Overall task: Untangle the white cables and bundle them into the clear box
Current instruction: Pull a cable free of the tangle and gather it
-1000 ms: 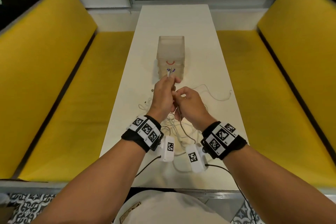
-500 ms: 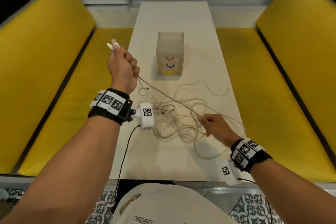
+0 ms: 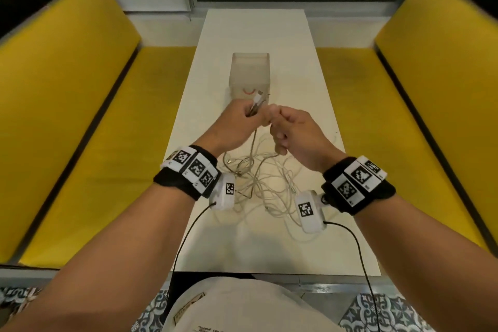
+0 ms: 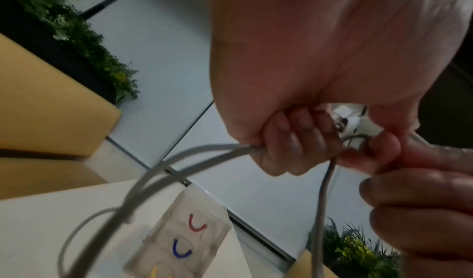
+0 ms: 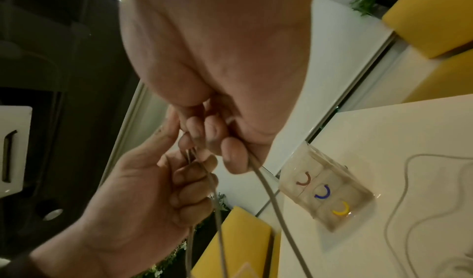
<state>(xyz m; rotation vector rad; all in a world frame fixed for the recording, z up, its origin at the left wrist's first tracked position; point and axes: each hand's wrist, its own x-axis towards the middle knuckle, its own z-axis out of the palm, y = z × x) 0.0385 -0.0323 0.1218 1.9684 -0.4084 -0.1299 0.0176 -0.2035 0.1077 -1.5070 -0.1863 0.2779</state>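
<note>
A tangle of white cables (image 3: 258, 183) lies on the white table (image 3: 256, 29) under my wrists. My left hand (image 3: 242, 118) grips several cable strands, and their plug ends (image 3: 259, 98) stick up from its fist in front of the clear box (image 3: 249, 73). My right hand (image 3: 285, 129) is right beside it and pinches a strand that hangs down to the tangle. In the left wrist view my left fingers (image 4: 294, 146) curl round the cable (image 4: 192, 152). In the right wrist view my right fingers (image 5: 212, 140) close on a cable (image 5: 271, 197).
The clear box (image 5: 325, 191) stands mid-table and has red, blue and yellow curved marks on its front. Yellow benches (image 3: 80, 116) run along both sides of the table. A loose cable loop (image 5: 399, 201) lies to the right of the box.
My left hand has come back from high on the left, and my right hand has risen from the tangle. Both hands now meet in front of the box.
</note>
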